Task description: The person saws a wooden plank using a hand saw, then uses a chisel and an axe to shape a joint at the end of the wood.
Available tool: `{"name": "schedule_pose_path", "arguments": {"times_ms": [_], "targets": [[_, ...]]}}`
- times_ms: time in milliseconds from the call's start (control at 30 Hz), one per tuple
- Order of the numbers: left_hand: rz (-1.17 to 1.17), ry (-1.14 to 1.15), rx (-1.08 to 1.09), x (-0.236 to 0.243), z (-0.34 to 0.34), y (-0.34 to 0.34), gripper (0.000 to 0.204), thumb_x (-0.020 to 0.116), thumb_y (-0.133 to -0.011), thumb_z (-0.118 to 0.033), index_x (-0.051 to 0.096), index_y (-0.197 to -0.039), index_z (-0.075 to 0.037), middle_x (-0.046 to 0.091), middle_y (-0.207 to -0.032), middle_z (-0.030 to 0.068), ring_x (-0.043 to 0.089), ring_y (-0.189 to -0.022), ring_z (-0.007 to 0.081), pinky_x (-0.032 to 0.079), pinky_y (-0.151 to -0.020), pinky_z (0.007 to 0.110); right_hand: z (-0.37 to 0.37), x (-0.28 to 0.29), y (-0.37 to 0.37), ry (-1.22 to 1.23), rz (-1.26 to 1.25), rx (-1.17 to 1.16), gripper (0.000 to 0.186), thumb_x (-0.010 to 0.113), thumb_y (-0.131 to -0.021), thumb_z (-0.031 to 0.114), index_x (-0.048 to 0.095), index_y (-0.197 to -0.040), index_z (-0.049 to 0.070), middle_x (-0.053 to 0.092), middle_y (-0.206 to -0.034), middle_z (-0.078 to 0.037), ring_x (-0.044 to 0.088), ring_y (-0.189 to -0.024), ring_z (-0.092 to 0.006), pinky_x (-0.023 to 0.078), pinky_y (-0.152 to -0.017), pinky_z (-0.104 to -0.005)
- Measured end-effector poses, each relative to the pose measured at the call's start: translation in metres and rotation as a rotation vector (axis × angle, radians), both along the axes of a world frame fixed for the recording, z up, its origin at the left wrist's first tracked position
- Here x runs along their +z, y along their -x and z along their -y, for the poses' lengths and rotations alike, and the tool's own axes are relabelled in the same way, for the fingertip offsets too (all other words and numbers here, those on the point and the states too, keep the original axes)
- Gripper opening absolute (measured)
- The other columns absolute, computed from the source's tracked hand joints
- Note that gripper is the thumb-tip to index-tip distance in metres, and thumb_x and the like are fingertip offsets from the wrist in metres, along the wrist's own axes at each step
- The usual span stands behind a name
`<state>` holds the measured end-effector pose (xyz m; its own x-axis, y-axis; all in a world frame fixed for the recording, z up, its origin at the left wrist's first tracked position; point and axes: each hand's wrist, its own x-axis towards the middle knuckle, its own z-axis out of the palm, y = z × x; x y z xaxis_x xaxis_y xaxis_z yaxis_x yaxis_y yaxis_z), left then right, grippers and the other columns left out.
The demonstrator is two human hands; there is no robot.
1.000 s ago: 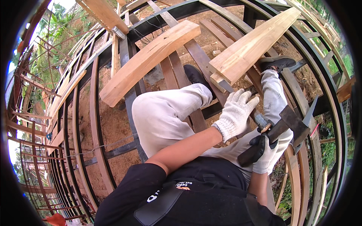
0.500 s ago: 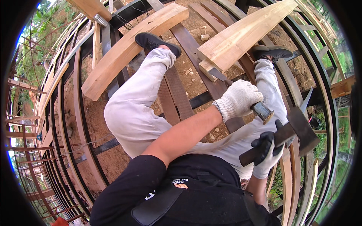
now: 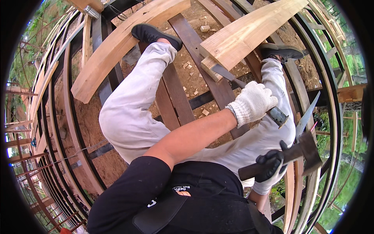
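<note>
My left hand (image 3: 253, 102), in a white knit glove, is closed round the handle of a chisel (image 3: 225, 73). The chisel's blade meets the notched end of a pale timber beam (image 3: 249, 33) beyond my hand, and its capped butt points back toward me. Gripped in my right hand (image 3: 269, 167), whose glove is white with a dark palm and fingers, is a hatchet (image 3: 309, 155). Its dark steel head sits to the right, apart from the chisel's butt, while the handle end reaches left near my waist.
My legs straddle dark metal beams and brown planks (image 3: 173, 95). A second thick pale beam (image 3: 113, 54) lies at the left, under my left shoe. A handsaw (image 3: 307, 115) stands by my right knee. Wood chips (image 3: 204, 112) are scattered on the earth below the frame.
The hatchet and my right hand have come down toward my body, farther from the chisel's butt. My left hand stays on the chisel; the view has shifted slightly.
</note>
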<state>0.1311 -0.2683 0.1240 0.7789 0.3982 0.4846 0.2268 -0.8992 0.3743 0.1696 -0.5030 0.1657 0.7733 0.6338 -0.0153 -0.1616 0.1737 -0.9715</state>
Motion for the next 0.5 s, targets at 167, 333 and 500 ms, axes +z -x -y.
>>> {"name": "schedule_pose_path", "arguments": {"times_ms": [167,333,500], "targets": [[0.001,-0.016,0.003,-0.004,0.0,-0.003,0.014,0.074,-0.075,-0.024,0.067,-0.087,-0.02,0.065,-0.082,0.0045,0.068,-0.084,0.0267,0.05,-0.074,0.044,-0.001,-0.015,0.006,0.045,-0.155,-0.037,0.048,0.058,-0.102,0.022,0.043,-0.14,-0.003,0.06,-0.081,-0.01,0.056,-0.054,-0.0164,0.053,-0.054,-0.0332],[-0.067,-0.04,-0.009,-0.012,-0.012,0.008,0.017,0.076,-0.072,-0.023,0.066,-0.085,-0.019,0.065,-0.081,0.0042,0.068,-0.083,0.0265,0.05,-0.074,0.045,0.002,-0.018,-0.01,0.141,-0.091,0.056,0.053,0.061,-0.101,0.026,0.045,-0.139,-0.007,0.061,-0.077,-0.011,0.06,-0.057,-0.0187,0.053,-0.052,-0.0325],[0.059,-0.004,0.01,0.001,-0.008,0.008,0.019,0.077,-0.069,-0.021,0.065,-0.084,-0.019,0.062,-0.078,0.0038,0.068,-0.081,0.027,0.05,-0.074,0.044,0.003,0.013,-0.023,-0.094,0.102,-0.133,0.061,0.057,-0.102,0.03,0.036,-0.146,-0.006,0.058,-0.086,-0.008,0.059,-0.062,-0.0161,0.053,-0.057,-0.0342]]}}
